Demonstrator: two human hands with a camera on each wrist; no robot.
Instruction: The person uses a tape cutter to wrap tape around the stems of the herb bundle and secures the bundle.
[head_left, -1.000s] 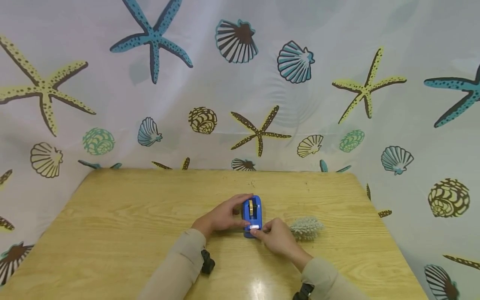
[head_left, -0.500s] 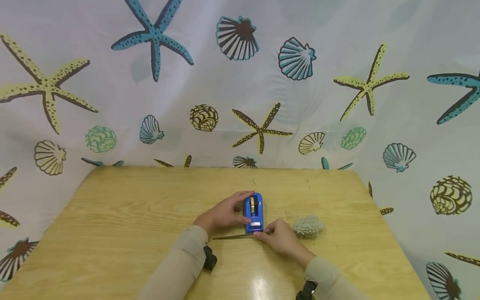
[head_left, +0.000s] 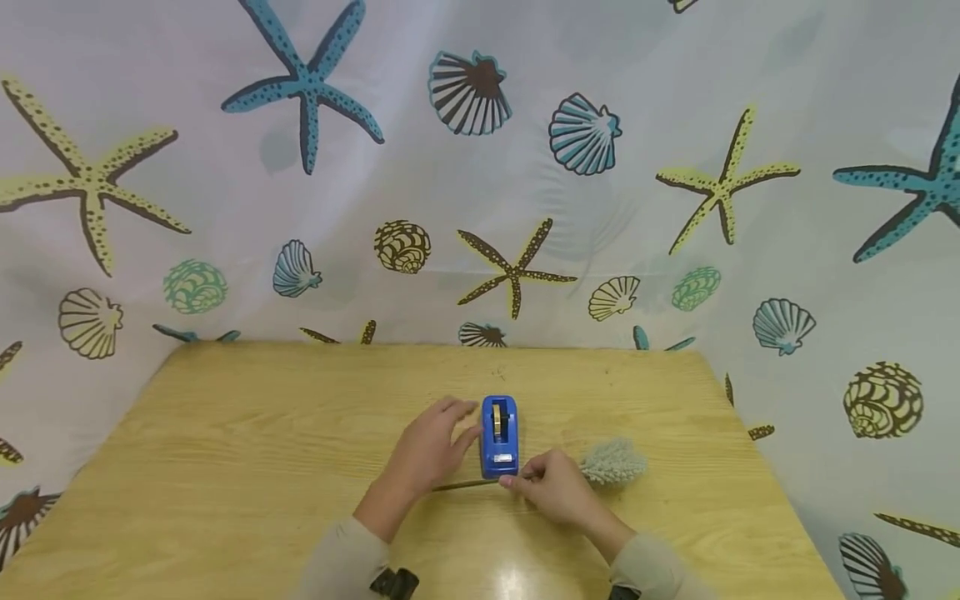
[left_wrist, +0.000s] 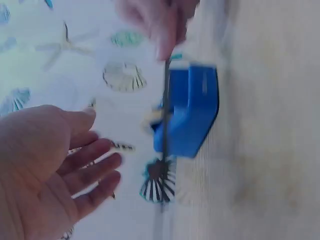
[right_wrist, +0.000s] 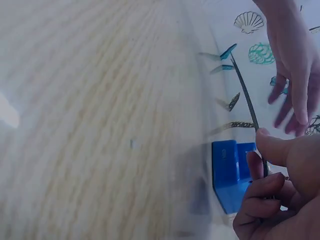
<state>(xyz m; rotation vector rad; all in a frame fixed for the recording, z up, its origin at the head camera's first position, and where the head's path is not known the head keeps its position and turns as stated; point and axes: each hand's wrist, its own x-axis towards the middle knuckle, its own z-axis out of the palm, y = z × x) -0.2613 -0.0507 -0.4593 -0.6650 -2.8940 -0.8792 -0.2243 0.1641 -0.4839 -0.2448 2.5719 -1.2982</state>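
A blue tape dispenser with a small roll of golden tape stands upright on the table. Left of it, my left hand has its fingers spread and relaxed, holding nothing; in the left wrist view that hand is apart from the dispenser. Between thumb and fingers, my right hand pinches the thin dark stem of a fluffy pale-green flower spray. The spray's head sticks out to the right of that hand, while the stem runs left in front of the dispenser.
The wooden table ends at a white curtain printed with starfish and shells, hanging behind it and along both sides. Both sleeves are beige, and a dark wrist device sits at the left cuff.
My left hand gripped the dispenser's left side before and has let go, drawing left. The right hand has brought the stem down from the dispenser's front end to just before it, still pinching it.
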